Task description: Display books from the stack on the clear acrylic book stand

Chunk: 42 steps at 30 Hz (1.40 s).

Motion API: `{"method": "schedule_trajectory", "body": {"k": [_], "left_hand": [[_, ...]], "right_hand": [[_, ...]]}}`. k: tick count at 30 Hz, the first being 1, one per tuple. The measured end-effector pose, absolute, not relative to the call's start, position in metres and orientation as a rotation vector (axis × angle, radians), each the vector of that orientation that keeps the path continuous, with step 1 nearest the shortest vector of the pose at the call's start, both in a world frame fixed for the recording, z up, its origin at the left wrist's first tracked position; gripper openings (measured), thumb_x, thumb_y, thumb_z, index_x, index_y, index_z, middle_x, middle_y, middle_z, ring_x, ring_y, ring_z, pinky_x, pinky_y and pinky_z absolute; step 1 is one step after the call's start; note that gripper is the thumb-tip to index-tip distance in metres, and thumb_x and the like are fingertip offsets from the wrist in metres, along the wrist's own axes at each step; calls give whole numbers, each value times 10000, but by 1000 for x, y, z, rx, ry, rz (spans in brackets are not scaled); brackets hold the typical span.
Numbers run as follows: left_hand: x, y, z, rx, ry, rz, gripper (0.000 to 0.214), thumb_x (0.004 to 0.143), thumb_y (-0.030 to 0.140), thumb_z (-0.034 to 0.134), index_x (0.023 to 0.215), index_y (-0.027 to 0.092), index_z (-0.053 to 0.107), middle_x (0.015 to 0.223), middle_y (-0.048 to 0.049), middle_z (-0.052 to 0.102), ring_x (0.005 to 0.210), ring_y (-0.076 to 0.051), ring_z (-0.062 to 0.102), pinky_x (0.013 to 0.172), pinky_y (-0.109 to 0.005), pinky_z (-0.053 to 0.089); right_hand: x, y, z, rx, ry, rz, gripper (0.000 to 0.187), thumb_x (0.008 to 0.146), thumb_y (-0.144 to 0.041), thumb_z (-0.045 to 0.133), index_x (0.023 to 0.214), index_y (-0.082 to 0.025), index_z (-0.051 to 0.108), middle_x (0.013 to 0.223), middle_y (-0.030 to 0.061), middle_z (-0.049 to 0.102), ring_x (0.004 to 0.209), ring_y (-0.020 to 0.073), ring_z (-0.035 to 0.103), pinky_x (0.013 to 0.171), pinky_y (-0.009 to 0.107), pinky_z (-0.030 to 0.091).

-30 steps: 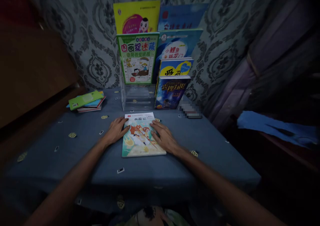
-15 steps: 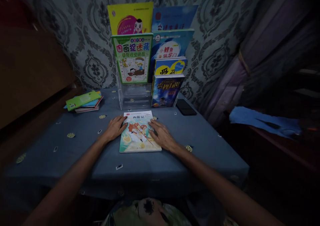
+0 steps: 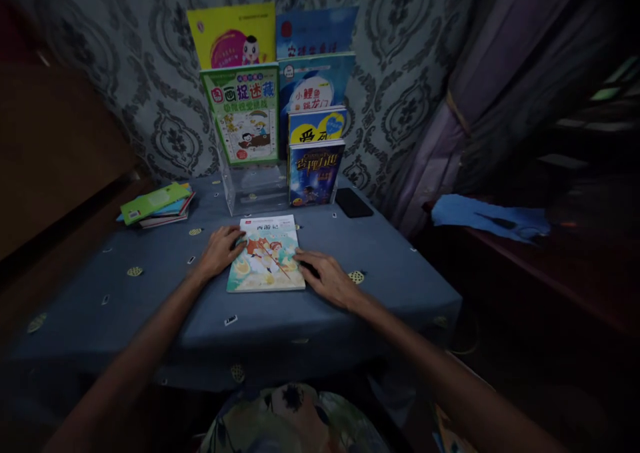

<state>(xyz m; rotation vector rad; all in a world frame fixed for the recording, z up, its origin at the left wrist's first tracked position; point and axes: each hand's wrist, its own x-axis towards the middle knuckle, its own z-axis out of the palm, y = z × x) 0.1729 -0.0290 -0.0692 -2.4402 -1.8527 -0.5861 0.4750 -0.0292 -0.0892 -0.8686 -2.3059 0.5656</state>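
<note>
A thin picture book [image 3: 267,259] with a white and teal cover and a figure in red lies flat on the blue tablecloth. Along its left edge rests my left hand [image 3: 221,249], fingers stretched and their tips touching the cover's border. My right hand [image 3: 327,278] lies on the cloth at the right edge, fingertips against the book and the thumb apart from the fingers. Neither hand is closed around it. Just behind stands a clear acrylic book rack [image 3: 255,189], holding a green-bordered book [image 3: 247,116], a dark blue book [image 3: 315,173] and several others.
To the left, a small stack of books [image 3: 157,203] with a green one on top sits on the table. A black phone [image 3: 354,203] lies right of the rack. Beyond the table's right side is a blue cloth-like item [image 3: 490,218]. A purple curtain [image 3: 440,126] hangs behind.
The view has turned a little to the right. My right hand has slid off the cover to the book's right edge. My left hand stays by the left edge.
</note>
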Motion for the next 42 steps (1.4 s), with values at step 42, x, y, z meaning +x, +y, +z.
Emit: {"method": "schedule_trajectory", "body": {"k": [42], "left_hand": [[287, 21, -22, -2473, -1930, -41, 376, 991, 401, 401, 1054, 121, 643, 1073, -155, 672, 1031, -283, 642, 838, -359, 478]], "right_hand": [[433, 113, -72, -1196, -2176, 645, 243, 825, -118, 580, 1020, -173, 714, 1041, 71, 749, 964, 214, 664, 865, 308, 492]]}}
